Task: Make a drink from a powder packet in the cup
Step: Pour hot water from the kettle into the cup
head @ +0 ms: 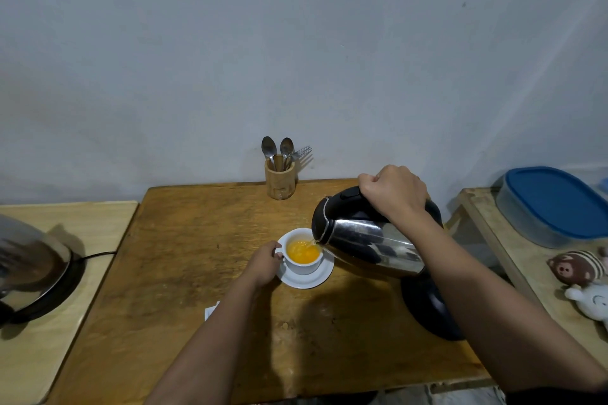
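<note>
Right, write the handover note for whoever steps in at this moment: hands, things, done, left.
Right hand: shut on the kettle handle, kettle tilted, spout over the cup, water running in.
Left hand: fingers on the cup's handle, steadying it on its saucer on the table.
Done: orange drink already in the cup, partly filled.
Left: finish pouring, set the kettle back on its black base at the right, then likely stir; spoons stand in the wooden holder by the wall.
A white scrap, perhaps the packet, lies under the left forearm.

The cup point(303, 255) stands on a saucer point(309, 278) mid-table point(184, 240); kettle point(368, 240) tilts at its right, utensil holder point(279, 182) behind, kettle base point(431, 309) right
</note>
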Demonstrator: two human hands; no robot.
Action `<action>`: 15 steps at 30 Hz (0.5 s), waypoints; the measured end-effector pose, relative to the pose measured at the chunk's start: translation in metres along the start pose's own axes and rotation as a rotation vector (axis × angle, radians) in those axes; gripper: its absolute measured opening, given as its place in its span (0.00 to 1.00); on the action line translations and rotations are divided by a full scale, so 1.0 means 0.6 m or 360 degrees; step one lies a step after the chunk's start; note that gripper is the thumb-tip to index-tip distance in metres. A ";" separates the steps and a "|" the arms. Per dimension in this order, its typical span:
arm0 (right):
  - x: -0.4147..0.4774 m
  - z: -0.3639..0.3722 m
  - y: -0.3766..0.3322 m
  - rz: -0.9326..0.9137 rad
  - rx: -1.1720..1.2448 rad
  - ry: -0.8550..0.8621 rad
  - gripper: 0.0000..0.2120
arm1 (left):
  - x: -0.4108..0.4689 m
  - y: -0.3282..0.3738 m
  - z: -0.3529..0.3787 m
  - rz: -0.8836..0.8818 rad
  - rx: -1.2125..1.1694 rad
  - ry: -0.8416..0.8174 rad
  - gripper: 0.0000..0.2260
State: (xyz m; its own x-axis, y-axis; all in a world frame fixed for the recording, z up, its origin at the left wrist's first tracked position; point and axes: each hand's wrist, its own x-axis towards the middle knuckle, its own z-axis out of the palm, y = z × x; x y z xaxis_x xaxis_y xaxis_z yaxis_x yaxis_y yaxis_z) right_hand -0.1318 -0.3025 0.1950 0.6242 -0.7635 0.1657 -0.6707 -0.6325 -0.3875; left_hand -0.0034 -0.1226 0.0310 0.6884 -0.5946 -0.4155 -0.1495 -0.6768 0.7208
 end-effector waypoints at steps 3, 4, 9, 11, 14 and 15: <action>-0.002 0.002 -0.003 -0.0007 -0.0015 -0.0006 0.21 | 0.000 -0.001 0.000 -0.0006 -0.0016 -0.0016 0.14; -0.001 0.003 -0.003 -0.0008 -0.0019 -0.0007 0.21 | 0.000 -0.001 -0.001 -0.0005 -0.0016 -0.0021 0.14; 0.001 0.003 -0.007 -0.0014 -0.0029 -0.0012 0.20 | 0.002 0.000 -0.003 0.0012 0.0008 -0.0023 0.13; 0.001 0.002 -0.008 -0.0014 -0.0018 -0.0009 0.21 | 0.001 0.001 -0.003 0.0011 0.0017 -0.0027 0.13; 0.002 0.000 -0.009 -0.0017 -0.0023 -0.0002 0.20 | 0.001 0.002 -0.003 0.0005 0.0025 -0.0031 0.13; 0.002 -0.001 -0.009 -0.0022 -0.0025 -0.0002 0.20 | 0.001 0.003 -0.003 0.0002 0.0030 -0.0030 0.13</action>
State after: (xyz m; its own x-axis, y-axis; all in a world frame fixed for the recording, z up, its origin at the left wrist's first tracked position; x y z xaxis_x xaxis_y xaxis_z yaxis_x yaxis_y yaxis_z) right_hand -0.1277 -0.3000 0.1980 0.6339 -0.7546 0.1697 -0.6683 -0.6449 -0.3708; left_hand -0.0018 -0.1233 0.0327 0.6745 -0.6036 -0.4251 -0.1641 -0.6840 0.7108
